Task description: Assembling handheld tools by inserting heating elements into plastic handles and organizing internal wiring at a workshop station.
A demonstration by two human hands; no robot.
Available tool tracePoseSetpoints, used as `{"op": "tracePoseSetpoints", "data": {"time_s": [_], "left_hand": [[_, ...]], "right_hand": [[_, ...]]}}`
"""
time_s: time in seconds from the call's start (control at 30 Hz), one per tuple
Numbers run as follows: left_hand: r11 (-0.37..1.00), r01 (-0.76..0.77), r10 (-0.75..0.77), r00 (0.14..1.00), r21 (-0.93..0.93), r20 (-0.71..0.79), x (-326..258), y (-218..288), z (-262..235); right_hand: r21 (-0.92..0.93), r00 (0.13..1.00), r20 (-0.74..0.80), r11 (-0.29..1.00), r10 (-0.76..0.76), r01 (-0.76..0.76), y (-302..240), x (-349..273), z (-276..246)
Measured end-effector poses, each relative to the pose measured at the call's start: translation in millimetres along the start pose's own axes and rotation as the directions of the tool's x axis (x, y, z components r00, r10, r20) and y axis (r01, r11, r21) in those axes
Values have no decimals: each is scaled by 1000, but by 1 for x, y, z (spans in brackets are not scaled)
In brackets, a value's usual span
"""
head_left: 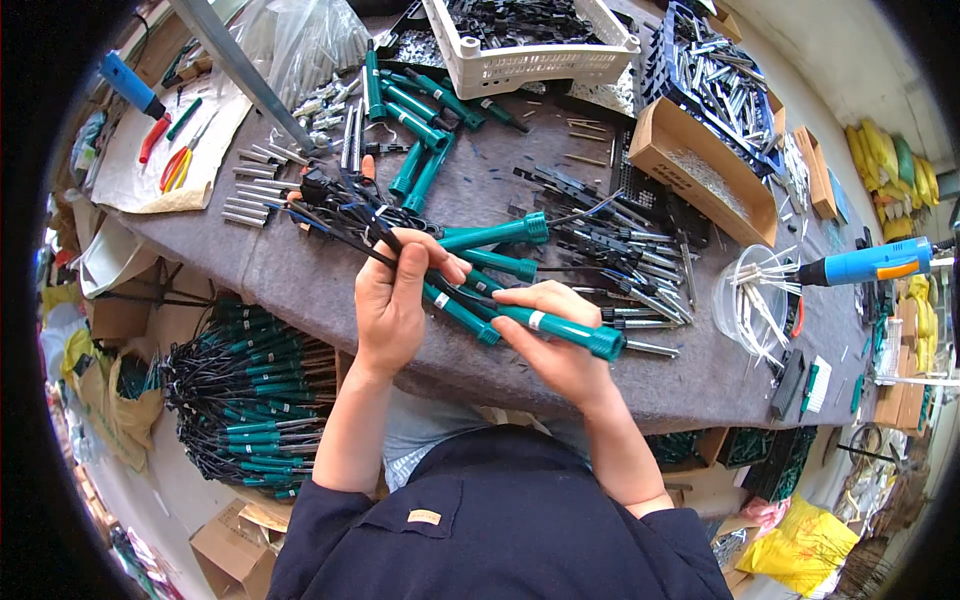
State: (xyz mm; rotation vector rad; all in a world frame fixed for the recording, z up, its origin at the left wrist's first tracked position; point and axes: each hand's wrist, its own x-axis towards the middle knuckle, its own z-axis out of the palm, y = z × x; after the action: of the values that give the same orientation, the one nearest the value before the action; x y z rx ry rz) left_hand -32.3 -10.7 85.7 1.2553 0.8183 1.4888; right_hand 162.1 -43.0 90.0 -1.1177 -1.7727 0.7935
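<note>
My left hand (393, 300) is pinched around thin black cables (375, 250), thumb against the fingers, over the near edge of the table. Just right of it, my right hand (560, 345) grips a green plastic handle (565, 335) with a ribbed end pointing right. A black cable appears to run from that handle toward my left hand. More green handles (500, 232) lie around and behind both hands, some partly hidden by my fingers. Beyond the left hand is a tangle of black cables with plugs (325, 190). Black-and-metal inner parts (610, 240) lie behind the right hand.
A white basket (540, 65) and a blue crate of metal tubes (665, 60) stand at the back. A cardboard box (650, 150), a clear tub of white strips (722, 300) and a blue heat gun (865, 264) are rightward. Finished-looking green bundles (260, 400) hang below left.
</note>
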Motion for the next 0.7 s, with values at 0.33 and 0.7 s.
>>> {"op": "tracePoseSetpoints", "data": {"time_s": [0.33, 0.7], "left_hand": [[994, -11, -3, 991, -106, -133, 3, -5, -5], [990, -37, 17, 990, -135, -143, 0, -4, 0]], "right_hand": [[447, 860, -26, 776, 509, -445, -12, -38, 6], [-217, 857, 241, 885, 457, -411, -35, -53, -10]]}}
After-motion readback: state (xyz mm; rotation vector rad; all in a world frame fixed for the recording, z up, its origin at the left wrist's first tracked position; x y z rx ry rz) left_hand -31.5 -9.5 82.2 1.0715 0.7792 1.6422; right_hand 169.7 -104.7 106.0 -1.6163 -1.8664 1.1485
